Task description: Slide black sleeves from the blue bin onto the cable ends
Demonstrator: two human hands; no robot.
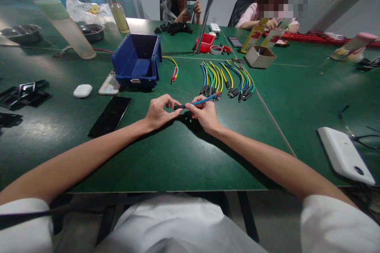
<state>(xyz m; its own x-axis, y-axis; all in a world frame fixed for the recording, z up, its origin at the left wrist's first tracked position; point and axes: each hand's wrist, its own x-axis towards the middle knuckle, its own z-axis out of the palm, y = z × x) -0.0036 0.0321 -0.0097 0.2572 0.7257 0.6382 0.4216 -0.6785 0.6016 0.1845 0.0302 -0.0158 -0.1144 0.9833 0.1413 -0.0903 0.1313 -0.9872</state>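
Note:
Between my two hands, above the green table, is a short blue wire (203, 100) with a black sleeve on its left end. My left hand (162, 111) pinches the tip of the black sleeve between thumb and fingers. The fingers of my right hand (206, 114) close on the wire where the blue part meets the sleeve. Its free end points right and shows a reddish-brown tip. Just beyond my right hand lie two groups of yellow, green and blue wires (221, 77) with black sleeved ends.
A blue bin (137, 61) stands behind my left hand, with a few wires (175, 72) beside it. Phones, a white earbud case (82, 91), and a white power bank (346, 154) lie around. A metal pole (208, 8), small box (260, 57) and bottles stand farther back. Two people sit opposite.

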